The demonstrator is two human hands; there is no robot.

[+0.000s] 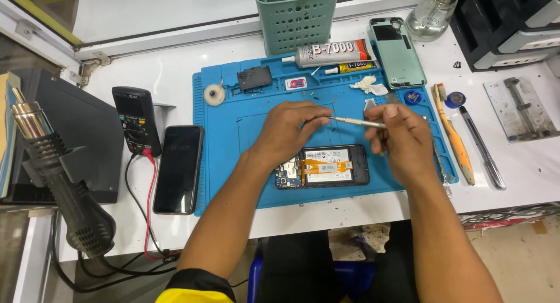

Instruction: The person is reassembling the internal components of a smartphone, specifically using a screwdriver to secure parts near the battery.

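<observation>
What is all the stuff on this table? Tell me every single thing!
Work mat: 1, blue, middle of the white table.
Opened phone: 1, black, back off, front of the mat.
Closed phone: 1, black, left of the mat.
Back cover: 1, pale green, top right of the mat.
Glue tubes: 2, one large grey, one small yellow, top of the mat.
Basket: 1, green, behind the mat.
Multimeter: 1, black, far left, red lead attached.
Hot air gun: 1, black, left edge.
Glass bottle: 1, clear, top right.
Toothbrush: 1, orange, right of the mat.
Metal tool: 1, silver, held between both hands.
Left hand: at the tool's tip.
Right hand: grips the tool's handle.
</observation>
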